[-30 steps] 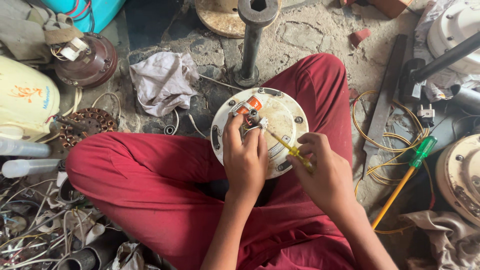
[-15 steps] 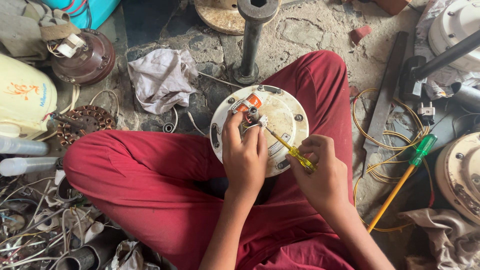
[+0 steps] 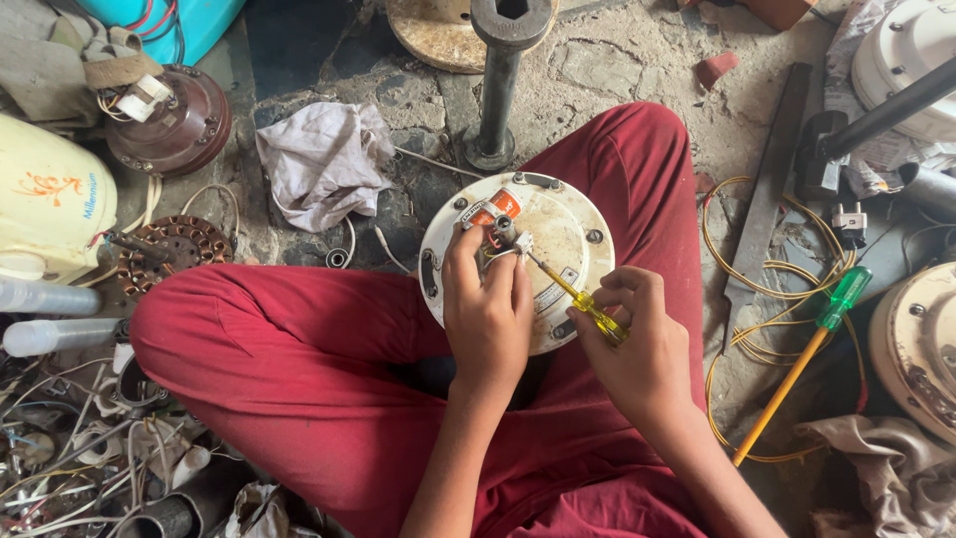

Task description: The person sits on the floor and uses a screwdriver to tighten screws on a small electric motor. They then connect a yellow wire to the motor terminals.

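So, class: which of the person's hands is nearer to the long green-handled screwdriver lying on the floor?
Right. The right hand, holding a small yellow screwdriver, sits just left of the green-handled screwdriver. The left hand is farther away, on the round white motor housing.

Cream motor cover [image 3: 558, 229] (orange label), yellow screwdriver [image 3: 588, 309], maroon trousers [image 3: 299, 349].

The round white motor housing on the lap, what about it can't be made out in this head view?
- Head view: the near rim of the motor housing is covered by the left hand and right hand.
- The small screwdriver tip sits among wires; the screw it meets is too small to tell.
- The housing's underside faces the red trousers, hidden.
- The orange part on top is too small to identify.
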